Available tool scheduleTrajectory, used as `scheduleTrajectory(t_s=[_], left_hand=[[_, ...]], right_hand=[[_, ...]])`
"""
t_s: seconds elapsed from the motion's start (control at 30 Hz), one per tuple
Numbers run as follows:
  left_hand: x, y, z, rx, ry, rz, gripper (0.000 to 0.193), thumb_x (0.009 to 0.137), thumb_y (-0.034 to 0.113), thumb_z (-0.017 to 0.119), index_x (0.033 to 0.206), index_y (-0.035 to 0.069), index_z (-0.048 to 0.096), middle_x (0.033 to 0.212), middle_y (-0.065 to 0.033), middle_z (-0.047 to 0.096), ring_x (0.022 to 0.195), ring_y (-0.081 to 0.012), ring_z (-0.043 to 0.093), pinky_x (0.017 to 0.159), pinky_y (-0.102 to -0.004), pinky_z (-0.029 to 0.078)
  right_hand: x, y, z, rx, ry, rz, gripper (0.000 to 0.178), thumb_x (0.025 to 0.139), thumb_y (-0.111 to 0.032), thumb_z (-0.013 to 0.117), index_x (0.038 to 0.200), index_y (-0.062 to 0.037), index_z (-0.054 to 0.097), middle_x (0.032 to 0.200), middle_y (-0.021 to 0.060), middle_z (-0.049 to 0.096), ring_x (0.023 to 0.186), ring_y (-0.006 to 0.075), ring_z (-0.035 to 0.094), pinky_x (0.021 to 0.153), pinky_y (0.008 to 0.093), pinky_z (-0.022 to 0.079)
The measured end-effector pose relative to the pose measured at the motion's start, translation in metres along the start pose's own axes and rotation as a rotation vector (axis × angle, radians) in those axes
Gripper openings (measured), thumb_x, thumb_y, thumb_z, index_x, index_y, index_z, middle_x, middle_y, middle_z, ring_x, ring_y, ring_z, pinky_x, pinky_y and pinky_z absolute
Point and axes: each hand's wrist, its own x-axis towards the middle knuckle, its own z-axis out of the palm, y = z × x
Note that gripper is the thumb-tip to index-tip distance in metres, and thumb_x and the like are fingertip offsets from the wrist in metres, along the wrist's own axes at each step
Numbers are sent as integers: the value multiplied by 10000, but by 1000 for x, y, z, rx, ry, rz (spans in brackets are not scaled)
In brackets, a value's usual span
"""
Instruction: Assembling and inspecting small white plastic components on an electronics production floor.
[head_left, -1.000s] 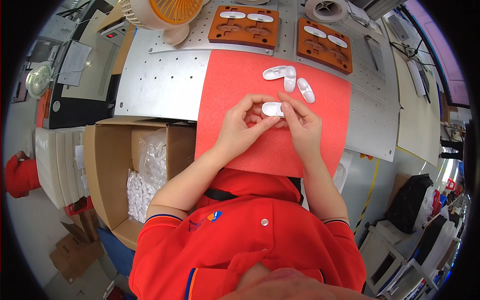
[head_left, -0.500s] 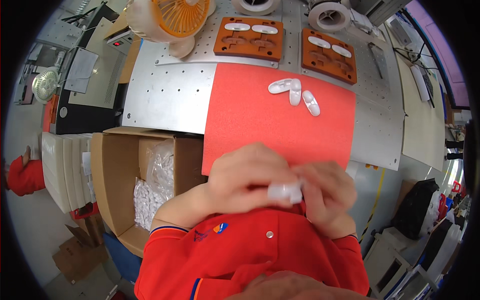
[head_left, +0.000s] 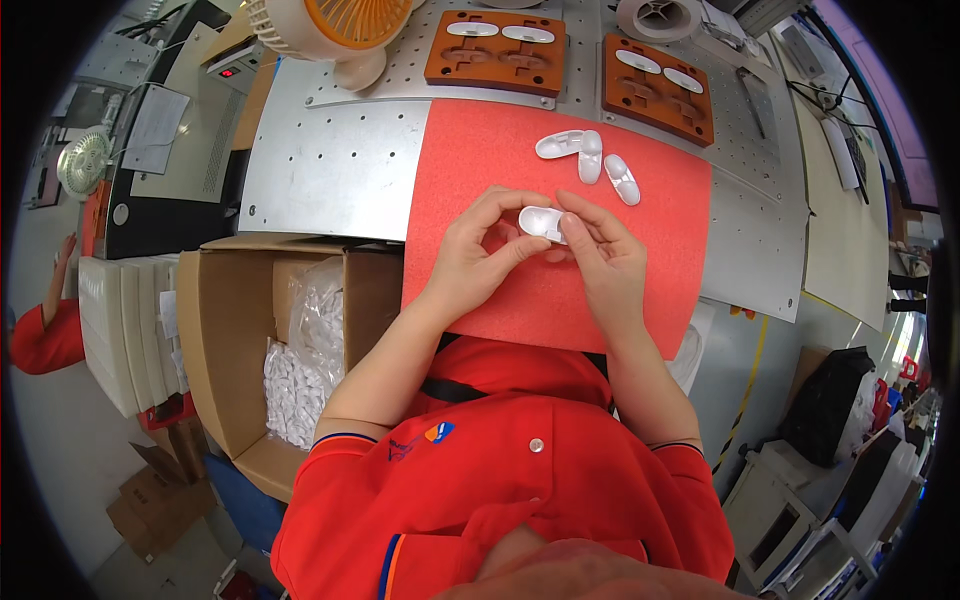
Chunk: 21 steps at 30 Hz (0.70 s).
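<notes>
- Shell [head_left: 538,222], white and oblong, hollow side up, is over the middle of the red mat [head_left: 480,300], between the two hands; whether it touches the mat cannot be told.
- The left hand [head_left: 475,248] grips it, thumb at the near edge and a finger along the far edge.
- The right hand [head_left: 608,255] also grips it, thumb on the right end, fingers bent at the far side.
- Beyond the hands, on the far part of the mat, lie three white pieces: a left piece [head_left: 558,145] touching a middle piece [head_left: 590,165], and a right piece [head_left: 622,180] just apart from them.
- Farther off, on the perforated metal counter [head_left: 335,165], sit a left orange-brown block [head_left: 497,52] and a right orange-brown block [head_left: 652,88], each bearing two white ovals along its far side, with recesses nearer.
- A fan [head_left: 360,22] with an orange grille stands left of the left block.
- Left of the person, a cardboard box [head_left: 218,340] holds many small white items [head_left: 292,400] and a clear plastic bag [head_left: 318,310].
- At the far left shows another person's red sleeve [head_left: 48,338].
</notes>
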Motion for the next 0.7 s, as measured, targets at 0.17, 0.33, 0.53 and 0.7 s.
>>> scheduleTrajectory(t_s=[0.17, 0.33, 0.53, 0.7], left_hand=[[-3, -5, -1, 37, 73, 66, 282, 854, 63, 672, 1126, 34, 606, 1048, -59, 584, 965, -147, 580, 803, -261, 471], [-5, -2, -7, 144, 11, 103, 240, 850, 70, 671, 1088, 45, 650, 922, -62, 609, 858, -145, 598, 720, -258, 485], [-4, -3, -2, 251, 63, 156, 262, 846, 10, 654, 1108, 25, 654, 996, -72, 587, 857, -145, 581, 725, -246, 481], [-11, -6, 13, 318, 302, 133, 456, 809, 43, 695, 1248, 61, 573, 1153, -116, 490, 897, -185, 581, 694, -281, 500]], right_hand=[[8, -7, -3, 13, -105, 85, 302, 951, -170, 581, 1194, 7, 597, 1031, 73, 665, 866, 98, 635, 653, 223, 538], [29, -36, -11, -582, -419, 383, 240, 942, -168, 573, 1074, 23, 631, 954, 51, 653, 830, 91, 624, 622, 216, 536], [38, -29, -3, -402, -429, 399, 265, 962, -175, 527, 1111, 21, 625, 942, 45, 653, 825, 79, 616, 692, 220, 543], [39, -25, 6, -208, -324, 347, 346, 991, -159, 445, 1293, -13, 526, 1070, 56, 631, 938, 101, 616, 827, 245, 527]])
